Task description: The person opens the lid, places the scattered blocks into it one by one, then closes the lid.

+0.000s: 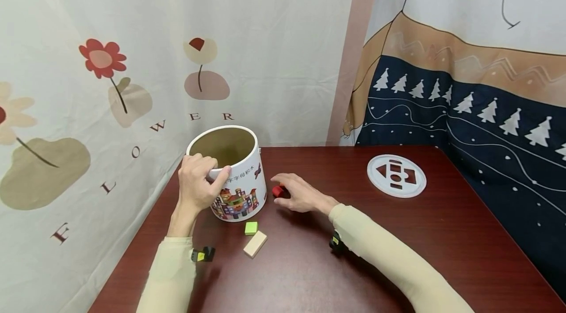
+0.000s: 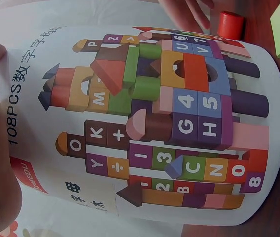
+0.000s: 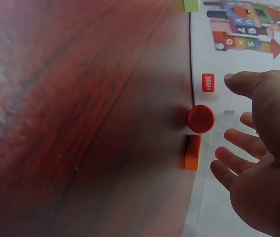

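A white bucket printed with coloured toy blocks stands upright at the table's left, its top uncovered. My left hand grips its near-left rim, fingers over the edge and thumb outside. Beside the bucket's right side, my right hand hovers with fingers spread and nothing between them. Close to those fingers are a red cylinder block and an orange block, next to each other on the table. In front of the bucket lie a green block and a plain wooden rectangular block.
A round white lid with shaped cut-outs lies at the back right of the dark red-brown table. Printed curtains hang behind the table and along its sides.
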### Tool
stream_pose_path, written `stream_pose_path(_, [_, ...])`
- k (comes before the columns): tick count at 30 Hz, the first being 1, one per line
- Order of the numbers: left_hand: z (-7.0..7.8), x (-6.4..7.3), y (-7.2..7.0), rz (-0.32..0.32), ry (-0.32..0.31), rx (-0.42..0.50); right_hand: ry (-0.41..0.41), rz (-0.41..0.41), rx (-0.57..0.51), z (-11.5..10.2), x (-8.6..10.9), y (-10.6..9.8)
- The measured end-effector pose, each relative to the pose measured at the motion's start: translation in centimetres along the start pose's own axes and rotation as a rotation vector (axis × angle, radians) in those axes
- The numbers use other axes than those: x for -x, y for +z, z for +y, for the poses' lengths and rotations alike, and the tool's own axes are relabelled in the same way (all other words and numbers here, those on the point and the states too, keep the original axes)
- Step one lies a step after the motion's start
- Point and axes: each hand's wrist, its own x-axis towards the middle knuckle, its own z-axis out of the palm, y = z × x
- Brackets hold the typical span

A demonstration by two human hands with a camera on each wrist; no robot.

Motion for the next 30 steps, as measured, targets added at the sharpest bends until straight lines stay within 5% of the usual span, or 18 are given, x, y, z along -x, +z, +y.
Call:
stream_pose_path(9, [-0.1, 0.0, -0.1, -0.006, 0.004, -0.008, -0.019, -0.052, 0.136, 0.5, -1.2, 0.5])
stream_pose_path(18, [-0.1, -0.1, -0.1, 0.001, 0.005, -0.007, -0.078, 0.007, 0.214, 0.8, -1.4, 1.1])
stream_pose_path(30, [-0.1, 0.0, 0.0, -0.002, -0.002, 0.002, -0.085, 0.01, 0.112, 1.9, -1.4, 1.9])
